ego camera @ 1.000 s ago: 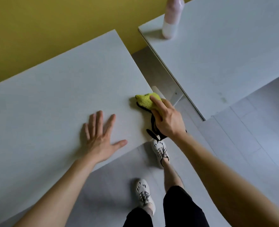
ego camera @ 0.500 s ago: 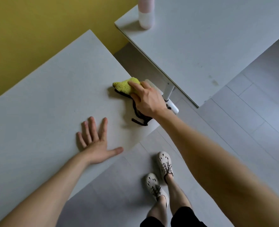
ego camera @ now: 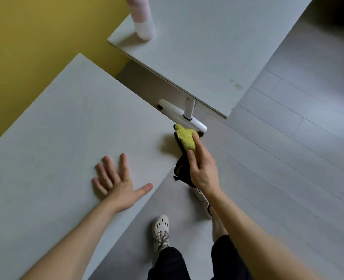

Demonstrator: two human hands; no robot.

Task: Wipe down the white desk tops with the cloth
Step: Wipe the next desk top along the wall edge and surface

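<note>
A yellow cloth with a black edge (ego camera: 186,139) sits at the near right corner of the white desk top (ego camera: 66,138). My right hand (ego camera: 202,168) grips it from above, thumb and fingers curled round it, and part of the cloth hangs past the desk's edge. My left hand (ego camera: 116,180) lies flat on the same desk with fingers spread, a little left of the cloth. A second white desk top (ego camera: 207,57) stands behind, across a narrow gap.
A pink and white bottle (ego camera: 142,19) stands on the far desk's left corner. That desk's white leg and foot (ego camera: 189,116) are in the gap. A yellow wall (ego camera: 36,47) runs along the left. My feet in white shoes (ego camera: 160,231) are on the grey floor.
My right hand has pulled the cloth back from the desk's inner surface to the corner edge, so it now overhangs. The left hand stays flat on the desk.
</note>
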